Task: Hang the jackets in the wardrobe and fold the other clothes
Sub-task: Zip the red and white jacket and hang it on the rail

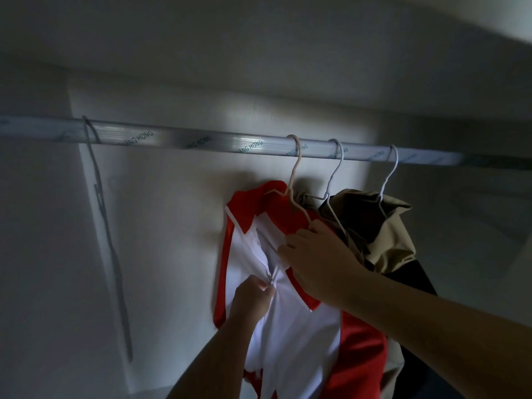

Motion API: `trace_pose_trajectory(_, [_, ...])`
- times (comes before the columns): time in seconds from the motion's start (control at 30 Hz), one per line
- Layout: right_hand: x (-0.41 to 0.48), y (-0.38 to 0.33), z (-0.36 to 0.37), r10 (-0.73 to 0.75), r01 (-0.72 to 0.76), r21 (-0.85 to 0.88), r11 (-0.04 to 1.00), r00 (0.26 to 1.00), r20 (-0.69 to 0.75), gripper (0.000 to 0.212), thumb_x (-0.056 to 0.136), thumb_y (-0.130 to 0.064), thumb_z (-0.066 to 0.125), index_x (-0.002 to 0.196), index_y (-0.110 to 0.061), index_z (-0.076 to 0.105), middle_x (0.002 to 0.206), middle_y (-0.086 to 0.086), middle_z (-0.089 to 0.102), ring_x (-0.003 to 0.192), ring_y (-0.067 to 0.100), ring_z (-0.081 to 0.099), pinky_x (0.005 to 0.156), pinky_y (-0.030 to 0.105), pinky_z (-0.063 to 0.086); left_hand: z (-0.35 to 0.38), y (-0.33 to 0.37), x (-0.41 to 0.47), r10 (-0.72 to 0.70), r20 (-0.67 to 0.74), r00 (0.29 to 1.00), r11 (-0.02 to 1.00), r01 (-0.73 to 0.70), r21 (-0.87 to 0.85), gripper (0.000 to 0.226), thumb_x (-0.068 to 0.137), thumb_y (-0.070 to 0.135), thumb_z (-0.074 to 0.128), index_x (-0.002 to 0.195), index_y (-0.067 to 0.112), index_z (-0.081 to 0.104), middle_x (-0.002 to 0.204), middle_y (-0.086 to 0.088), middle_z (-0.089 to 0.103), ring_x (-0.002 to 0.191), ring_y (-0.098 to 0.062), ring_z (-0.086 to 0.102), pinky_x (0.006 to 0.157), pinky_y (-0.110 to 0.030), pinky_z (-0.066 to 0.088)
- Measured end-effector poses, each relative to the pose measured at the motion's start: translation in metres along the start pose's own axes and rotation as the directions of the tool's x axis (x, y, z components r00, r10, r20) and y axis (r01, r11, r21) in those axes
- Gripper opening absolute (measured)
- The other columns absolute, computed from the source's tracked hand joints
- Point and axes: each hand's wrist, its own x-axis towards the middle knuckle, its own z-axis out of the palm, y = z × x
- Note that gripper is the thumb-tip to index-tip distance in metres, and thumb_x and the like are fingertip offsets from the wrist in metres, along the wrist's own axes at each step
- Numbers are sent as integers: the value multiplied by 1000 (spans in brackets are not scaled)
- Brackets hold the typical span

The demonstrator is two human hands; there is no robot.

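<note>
Red-white jacket likely light, limp; left hand pinches zipper pull, right hand grips front panel near collar.

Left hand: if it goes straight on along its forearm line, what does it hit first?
Probably the right hand, holding the front of the red and white jacket just up and right. The left hand pinches its zipper pull and points that way. Depth between them is unclear.

Dim and grey in here; soft glare streaks the ribbed silver hanging rail, the white wardrobe back panel below it palely lit, slight motion blur, edges bowed.
</note>
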Motion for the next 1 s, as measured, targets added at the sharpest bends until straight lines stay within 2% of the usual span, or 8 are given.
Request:
trace_pose_trajectory(0.13, [-8,5,2,-10,10,-8,1000,1000,-15,14,83,-27,64,96,-23,63,90,-4,66,80,18,61,85,34,42,5,5,-2,-5,-35,999,1000,5,7,22,94,29,53,102,12,65,105,-2,69,98,-17,62,76,-20,42])
trace_pose_trajectory(0.37, [-17,7,0,-24,24,-6,1000,1000,7,16,91,-24,50,105,-22,57,100,-2,63,89,20,57,89,35,36,10,12,-10,-45,-48,998,996,41,-79,21,88,32,62,103,17,60,105,1,67,102,-19,62,84,-24,48])
trace_pose_trajectory(0.57, [-22,8,-3,-16,17,-8,1000,999,33,9,90,-27,53,97,-23,56,91,-4,62,81,18,55,82,33,35,14,18,-21,-22,-25,999,997,20,-78,19,90,33,55,105,22,59,103,4,66,99,-16,61,83,-26,49])
trace_pose_trajectory(0.7, [-27,10,-3,-13,13,-21,1000,1000,26,10,89,-29,56,97,-23,57,89,-3,63,80,18,57,82,34,37,14,21,-24,-16,-101,995,1000,15,-6,24,96,30,48,105,15,64,105,-2,68,99,-19,63,78,-26,47])
trace_pose_trajectory(0.8, [-30,15,2,5,-3,-39,999,999,39,14,88,-25,53,101,-21,57,94,-1,62,86,21,57,86,37,35,7,16,-29,15,-66,998,986,-26,-163,20,94,18,50,86,10,66,86,-6,72,69,-20,69,64,-28,54])
trace_pose_trajectory(0.87, [-33,12,7,27,-25,-43,999,998,50,19,84,-23,57,103,-21,58,97,1,61,91,23,56,89,38,35,0,8,-38,-20,-33,999,954,9,-301,22,94,14,49,81,8,65,71,-3,71,45,-13,62,48,-23,52])
trace_pose_trajectory(0.93, [-35,1,17,43,-40,-45,998,997,69,22,73,-24,68,94,-23,62,91,0,62,87,21,59,86,35,41,-10,-1,-46,-62,33,998,921,70,-384,25,94,11,45,81,6,65,64,-2,70,40,-12,59,42,-21,47])
trace_pose_trajectory(1.0, [-35,-15,28,55,-55,9,998,997,58,26,53,-24,79,74,-26,63,73,-6,62,69,15,62,73,27,49,-24,-9,-56,-100,95,990,892,131,-433,21,92,12,50,79,6,66,61,-4,70,40,-14,58,40,-19,42])
